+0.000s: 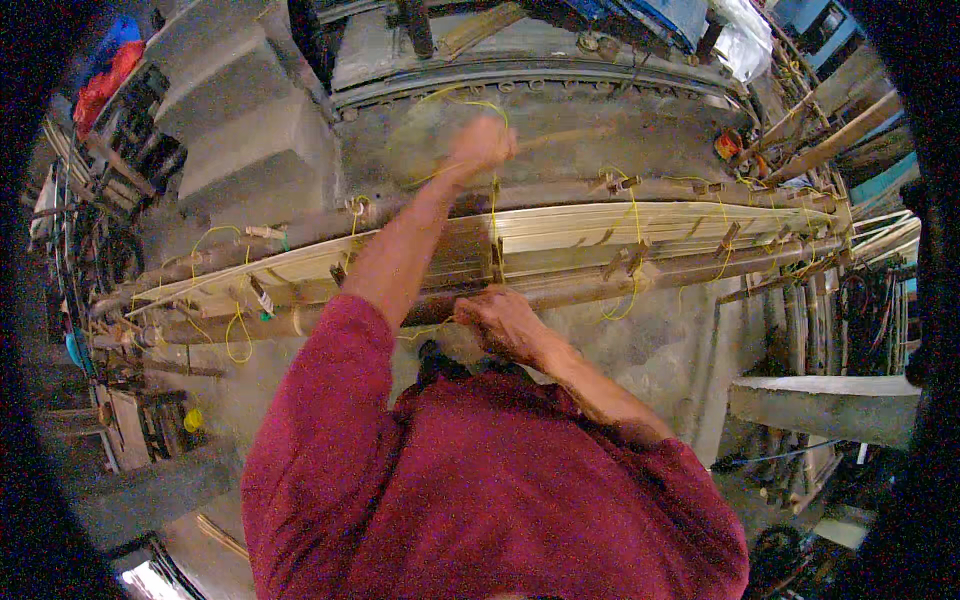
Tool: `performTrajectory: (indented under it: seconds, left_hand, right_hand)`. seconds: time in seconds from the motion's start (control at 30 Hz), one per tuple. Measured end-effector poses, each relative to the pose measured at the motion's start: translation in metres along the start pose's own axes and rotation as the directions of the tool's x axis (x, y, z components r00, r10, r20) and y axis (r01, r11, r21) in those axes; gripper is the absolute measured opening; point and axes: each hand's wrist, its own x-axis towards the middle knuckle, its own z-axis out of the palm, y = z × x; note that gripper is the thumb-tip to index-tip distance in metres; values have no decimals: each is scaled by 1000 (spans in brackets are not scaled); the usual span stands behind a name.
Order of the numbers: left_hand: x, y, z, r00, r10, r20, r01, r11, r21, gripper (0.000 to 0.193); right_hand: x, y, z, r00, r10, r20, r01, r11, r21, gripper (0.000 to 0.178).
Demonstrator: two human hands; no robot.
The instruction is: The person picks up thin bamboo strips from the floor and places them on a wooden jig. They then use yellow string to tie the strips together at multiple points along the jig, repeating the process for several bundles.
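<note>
Over the grey floor [655, 345], the left hand [483, 146] stretches forward, the right hand [500, 319] curls by the near pole [570, 291], grips unclear.

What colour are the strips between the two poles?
The strips are pale straw yellow, best seen in the head view.

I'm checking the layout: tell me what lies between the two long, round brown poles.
The head view shows long, thin pale strips, crossed by yellow cord, between the far pole and the near pole; the left forearm passes above.
</note>
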Motion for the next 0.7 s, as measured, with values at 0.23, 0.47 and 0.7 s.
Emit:
performTrajectory:
  seconds: [0.23,0.47,0.7]
  left_hand:
    - [5,-20,-9,949,253,189,-298,913,277,33]
    - [-217,-40,-138,980,-172,-95,166,983,-74,33]
    - [-244,-110,-88,999,52,8,-52,997,53,35]
  right_hand:
    - [-20,-25,-17,974,-24,-227,47,994,99,17]
    - [54,-110,37,729,277,-626,-236,960,150,30]
    - [91,-161,51,752,583,-307,-580,807,109,23]
